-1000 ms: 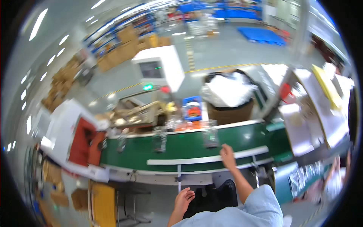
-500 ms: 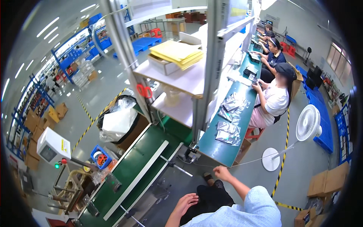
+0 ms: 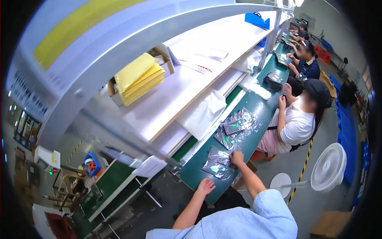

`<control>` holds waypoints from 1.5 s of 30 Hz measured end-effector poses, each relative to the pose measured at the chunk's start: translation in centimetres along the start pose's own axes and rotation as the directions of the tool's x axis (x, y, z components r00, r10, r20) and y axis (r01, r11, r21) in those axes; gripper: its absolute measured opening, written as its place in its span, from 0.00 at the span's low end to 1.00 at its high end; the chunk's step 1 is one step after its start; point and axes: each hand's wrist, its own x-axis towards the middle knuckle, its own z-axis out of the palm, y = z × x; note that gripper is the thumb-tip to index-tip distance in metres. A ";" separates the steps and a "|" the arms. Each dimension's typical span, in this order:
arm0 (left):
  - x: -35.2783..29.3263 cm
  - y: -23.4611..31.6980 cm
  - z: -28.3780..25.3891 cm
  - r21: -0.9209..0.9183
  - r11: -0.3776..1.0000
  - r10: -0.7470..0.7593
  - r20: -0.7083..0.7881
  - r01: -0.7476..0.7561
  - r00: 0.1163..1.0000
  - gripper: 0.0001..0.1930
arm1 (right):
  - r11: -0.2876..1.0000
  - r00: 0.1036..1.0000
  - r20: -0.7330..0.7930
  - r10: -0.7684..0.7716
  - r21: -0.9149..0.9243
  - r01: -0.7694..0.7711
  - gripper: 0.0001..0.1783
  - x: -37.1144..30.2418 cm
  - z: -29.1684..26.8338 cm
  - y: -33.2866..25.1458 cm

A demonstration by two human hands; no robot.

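My right hand reaches onto the green bench top. Its fingers are bent together at the right edge of a near group of clear plastic packets holding dark flat items; the fingertips are partly hidden. By the bench's near edge, my left hand has its fingers loosely apart with nothing in it, a short way from those packets. Farther along lies a second heap of similar clear packets, some showing green spots.
A seated co-worker in white works on the bench's right side, others beyond. A shelf holding yellow envelopes runs along the left. A metal post leans across at left. A white fan stands at right, a conveyor lower left.
My body and view have moved forward and closer to the bench. Both hands, earlier short of the bench, are now at it, and my right hand has come down on the near packets.
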 end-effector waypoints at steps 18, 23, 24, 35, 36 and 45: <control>3.4 -1.6 6.8 0.155 0.979 0.183 -0.395 -0.131 0.901 0.38 | 0.497 0.514 0.026 -0.858 0.299 0.814 0.05 -6.6 -3.1 0.0; 3.3 -1.5 10.6 0.438 0.889 0.407 -0.626 -0.131 0.665 0.42 | 0.824 0.842 -0.311 -0.441 0.231 0.517 0.16 8.5 -8.1 2.6; 4.3 -1.6 10.9 0.516 0.854 0.448 -0.673 -0.060 0.589 0.44 | 0.883 0.859 -0.367 -0.357 0.167 0.438 0.19 12.6 -9.0 4.5; 4.4 -0.9 12.1 0.529 0.815 0.543 -0.557 -0.236 0.628 0.40 | 0.964 0.939 -0.265 -0.221 -0.205 0.169 0.24 23.0 -7.9 8.3; 4.0 -0.6 12.0 0.506 0.808 0.564 -0.513 -0.303 0.647 0.38 | 0.957 0.926 -0.270 -0.264 -0.197 0.215 0.22 22.1 -7.5 7.6; 2.2 3.9 8.9 0.418 0.677 0.725 -0.240 -0.606 0.645 0.26 | 0.818 0.787 -0.258 -0.560 -0.023 0.574 0.15 11.9 -5.7 0.4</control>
